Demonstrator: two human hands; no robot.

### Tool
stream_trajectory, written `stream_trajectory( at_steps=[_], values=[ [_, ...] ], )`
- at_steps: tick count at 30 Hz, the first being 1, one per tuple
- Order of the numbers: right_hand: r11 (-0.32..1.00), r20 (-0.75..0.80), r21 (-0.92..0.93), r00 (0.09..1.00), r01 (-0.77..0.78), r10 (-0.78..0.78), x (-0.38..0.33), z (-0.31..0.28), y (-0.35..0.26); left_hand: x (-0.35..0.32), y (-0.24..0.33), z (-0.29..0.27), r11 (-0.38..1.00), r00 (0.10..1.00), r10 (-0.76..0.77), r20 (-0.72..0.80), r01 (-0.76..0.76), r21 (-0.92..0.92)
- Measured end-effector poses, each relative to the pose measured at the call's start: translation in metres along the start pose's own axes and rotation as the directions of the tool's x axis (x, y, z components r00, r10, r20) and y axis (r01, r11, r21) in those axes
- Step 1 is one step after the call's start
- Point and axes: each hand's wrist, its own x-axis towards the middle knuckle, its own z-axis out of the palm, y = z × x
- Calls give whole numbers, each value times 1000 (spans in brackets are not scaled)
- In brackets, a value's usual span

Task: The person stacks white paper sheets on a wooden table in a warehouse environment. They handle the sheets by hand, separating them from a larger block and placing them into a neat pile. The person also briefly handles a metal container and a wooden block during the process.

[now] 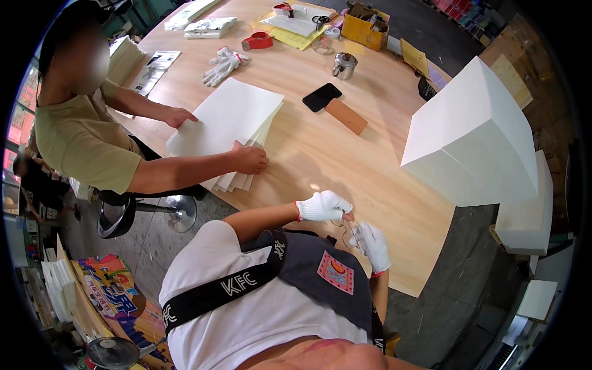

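Both my hands wear white knitted gloves with red cuffs and are close together at the table's near edge, in front of my body. Between them is a pair of thin-framed eyeglasses [346, 233]. My left hand [324, 206] is closed, its fingertips pinching at the upper part of the frame. My right hand [372, 246] is closed round the other side, by the lenses; its fingers partly hide the frame. Beyond my hands, a brown rectangular piece [346, 116] and a black phone [322, 97] lie on the wooden table [394, 216].
To the left, a co-worker's two hands rest on a fanned stack of white sheets [231, 117]. A tall white paper stack [475, 135] stands at the right. Farther off are a metal cup [344, 65], white gloves [224, 65], a red tape dispenser [258, 41] and a yellow box [365, 26].
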Motion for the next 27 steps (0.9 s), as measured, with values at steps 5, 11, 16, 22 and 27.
stream_trajectory(
  at_steps=[5, 11, 16, 22, 27],
  values=[
    [997, 121, -72, 992, 34, -25, -11, 9, -12, -8, 19, -8, 916, 936, -220, -277, 100, -389],
    [940, -167, -13, 926, 341, -338, -30, 7, -33, -11, 58, -25, 990, 827, -70, -558, -12, -142],
    [688, -378, -232, 588, 688, -715, -73, 7, -107, -24, 186, -52, 972, 834, 68, -548, -180, -153],
    [277, -326, -436, 137, 856, -936, -125, 12, -185, -66, 273, -53, 799, 650, 506, -567, -601, 25],
    [69, -176, -569, -40, 819, -984, -149, 7, -183, -109, 303, -105, 999, 985, -24, 169, 30, -31]
  ],
)
